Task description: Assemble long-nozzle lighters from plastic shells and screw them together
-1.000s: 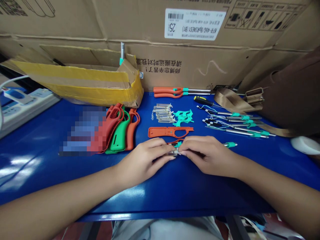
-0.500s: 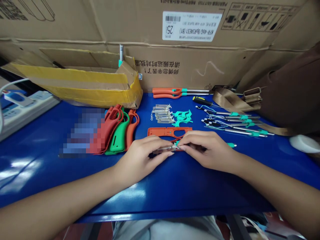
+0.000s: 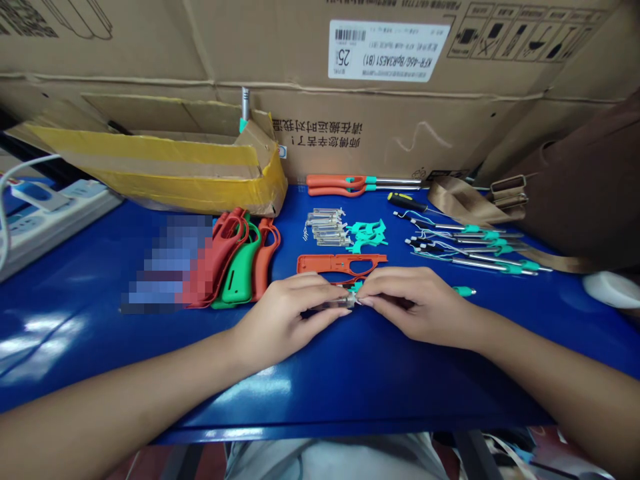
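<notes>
My left hand (image 3: pixel 285 317) is closed round a clear lighter fuel tank (image 3: pixel 336 303), held level just above the table. At the tank's valve end, the thumb and fingertips of my right hand (image 3: pixel 420 307) are pinched together; any small part between them is too tiny to make out. Just behind my hands lies an orange lighter handle shell (image 3: pixel 320 264), its inner side up. A teal part (image 3: pixel 465 291) with a metal tip sticks out beyond my right hand. Farther back are several clear fuel tanks (image 3: pixel 327 230) and a small heap of teal plastic pieces (image 3: pixel 371 235).
Red, green and orange handle shells (image 3: pixel 237 277) stand left of my hands. Wired metal lighter tubes (image 3: pixel 475 243) and a screwdriver (image 3: pixel 406 201) lie right. Assembled orange lighters (image 3: pixel 335 185), a taped cardboard box (image 3: pixel 200 190) and a power strip (image 3: pixel 60 213) sit farther back.
Both hands stay at nearly the same spot, with the fuel tank still in my left hand. My right fingertips have shifted slightly at its valve end. The whole view has moved a little.
</notes>
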`<state>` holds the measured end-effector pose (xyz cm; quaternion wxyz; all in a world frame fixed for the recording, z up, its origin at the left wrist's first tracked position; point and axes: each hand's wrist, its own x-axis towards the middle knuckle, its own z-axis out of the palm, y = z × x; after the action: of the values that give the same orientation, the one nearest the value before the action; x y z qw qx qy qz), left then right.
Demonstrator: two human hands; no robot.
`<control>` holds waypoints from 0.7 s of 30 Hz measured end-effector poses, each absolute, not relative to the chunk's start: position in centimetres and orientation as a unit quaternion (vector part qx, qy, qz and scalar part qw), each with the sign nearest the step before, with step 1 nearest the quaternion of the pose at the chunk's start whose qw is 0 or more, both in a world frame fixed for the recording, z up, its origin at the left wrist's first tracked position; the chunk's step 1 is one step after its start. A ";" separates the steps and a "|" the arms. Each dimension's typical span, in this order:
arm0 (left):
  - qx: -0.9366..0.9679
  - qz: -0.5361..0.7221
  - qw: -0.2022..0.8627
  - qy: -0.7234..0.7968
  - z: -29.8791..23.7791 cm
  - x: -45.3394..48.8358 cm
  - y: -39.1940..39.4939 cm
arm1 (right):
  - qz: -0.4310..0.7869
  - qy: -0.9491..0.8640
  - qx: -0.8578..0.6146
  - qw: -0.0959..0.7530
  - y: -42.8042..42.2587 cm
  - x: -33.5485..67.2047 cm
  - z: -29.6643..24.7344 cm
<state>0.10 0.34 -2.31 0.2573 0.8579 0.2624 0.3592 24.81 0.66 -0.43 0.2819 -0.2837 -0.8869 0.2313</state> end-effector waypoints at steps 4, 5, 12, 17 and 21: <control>0.859 0.364 0.254 0.256 -2.5 0.2 0.3 | 0.232 -0.888 -0.284 0.278 0.6 24.8 -0.5; 0.859 0.363 0.253 0.256 -2.5 0.2 0.2 | 0.231 -0.888 -0.285 0.277 0.6 24.8 -0.5; 0.869 0.325 0.245 0.282 -1.7 0.1 0.5 | 0.239 -0.880 -0.304 0.275 0.9 24.9 -0.4; 0.867 0.310 0.234 0.312 -1.0 -0.5 0.9 | 0.248 -0.876 -0.322 0.260 1.2 25.4 -0.5; 0.872 0.308 0.215 0.313 -0.7 -0.5 1.1 | 0.238 -0.878 -0.326 0.258 1.1 25.4 -0.6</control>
<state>-0.53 1.06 -0.73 0.2153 0.8722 0.3135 0.3078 25.43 1.06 -0.58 0.2583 -0.3260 -0.8776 0.2384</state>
